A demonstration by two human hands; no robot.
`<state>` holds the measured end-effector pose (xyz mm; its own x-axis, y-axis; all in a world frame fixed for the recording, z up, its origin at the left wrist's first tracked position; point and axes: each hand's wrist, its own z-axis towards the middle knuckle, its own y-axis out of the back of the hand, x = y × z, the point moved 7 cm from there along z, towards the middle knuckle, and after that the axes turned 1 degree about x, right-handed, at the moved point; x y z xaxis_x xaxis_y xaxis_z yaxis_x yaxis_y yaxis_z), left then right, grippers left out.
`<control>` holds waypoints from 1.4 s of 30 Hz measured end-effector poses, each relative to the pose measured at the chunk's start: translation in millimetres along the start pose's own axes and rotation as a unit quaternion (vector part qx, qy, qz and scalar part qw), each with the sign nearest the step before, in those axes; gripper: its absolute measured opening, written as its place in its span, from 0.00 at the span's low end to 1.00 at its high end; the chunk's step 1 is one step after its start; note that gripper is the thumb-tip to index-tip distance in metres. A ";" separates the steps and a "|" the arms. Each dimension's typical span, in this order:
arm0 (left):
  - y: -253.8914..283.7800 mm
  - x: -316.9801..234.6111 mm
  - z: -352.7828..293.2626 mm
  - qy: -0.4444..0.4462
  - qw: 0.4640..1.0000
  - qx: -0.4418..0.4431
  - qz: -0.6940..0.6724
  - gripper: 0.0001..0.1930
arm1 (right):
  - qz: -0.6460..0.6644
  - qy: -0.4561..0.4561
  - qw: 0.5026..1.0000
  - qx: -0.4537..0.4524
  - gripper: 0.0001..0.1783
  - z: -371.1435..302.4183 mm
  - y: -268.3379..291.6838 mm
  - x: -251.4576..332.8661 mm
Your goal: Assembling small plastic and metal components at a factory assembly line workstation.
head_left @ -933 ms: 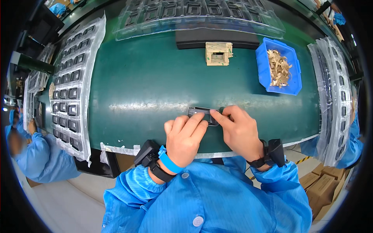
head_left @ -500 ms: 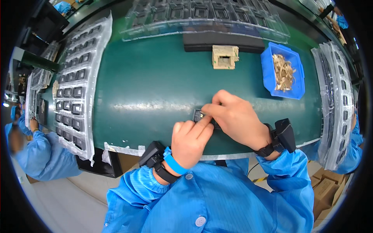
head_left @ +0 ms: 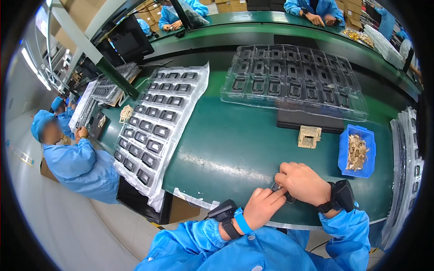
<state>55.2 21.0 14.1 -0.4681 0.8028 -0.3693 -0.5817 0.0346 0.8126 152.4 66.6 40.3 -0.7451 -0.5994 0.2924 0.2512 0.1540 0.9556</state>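
Note:
A small black part [head_left: 290, 197], mostly covered by my fingers, is at the near side of the green bench. My left hand [head_left: 264, 207] is closed with its fingertips on the part's near left side. Over its top and right side, my right hand [head_left: 305, 183] bends down with its fingers pinched together, touching the left fingertips. What the right fingertips grip is hidden. Beyond the hands stands a tan square block [head_left: 308, 143] with a square hole. To the right, a blue bin [head_left: 357, 173] holds a heap of tan strips [head_left: 357, 151].
A clear tray [head_left: 253, 97] of black frames lies at the back, partly over a dark flat box [head_left: 289, 121]. Another tray [head_left: 169, 128] of black frames lies on the left. Stacked trays [head_left: 400, 167] line the right edge. Co-workers in blue sit left and across the bench.
My view has tilted up and turned left, so hands and bench appear lower and farther right. Both hands stay together at the black part.

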 end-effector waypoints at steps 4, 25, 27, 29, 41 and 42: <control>-1.6 0.4 0.1 -0.001 1.000 -0.008 -0.008 0.12 | -0.005 0.001 1.000 -0.012 0.09 -2.0 1.2 4.2; 0.3 2.9 9.1 0.041 0.999 -0.010 0.019 0.10 | -0.010 -0.208 0.961 -0.183 0.07 -102.8 68.0 -32.1; -1.7 1.5 8.4 0.050 0.998 -0.008 0.022 0.10 | -0.010 -0.275 0.926 -0.259 0.04 -129.0 80.3 -47.5; -2.7 -1.9 5.7 0.055 0.998 -0.011 0.025 0.10 | -0.019 -0.342 0.892 -0.295 0.03 -148.5 84.3 -63.7; 3.2 16.2 11.8 0.141 0.988 0.033 -0.051 0.38 | 0.003 -0.330 0.868 -0.371 0.08 -143.2 74.5 -38.6; 0.8 19.8 11.0 0.157 0.984 0.036 -0.080 0.39 | 0.057 -0.316 0.888 -0.329 0.09 -130.3 59.6 -28.1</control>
<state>52.8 43.5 12.4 -0.5636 0.5612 -0.6061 -0.6208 0.1963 0.7590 268.7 -9.7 84.3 -0.8370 -0.0176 0.5469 0.4999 -0.4309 0.7513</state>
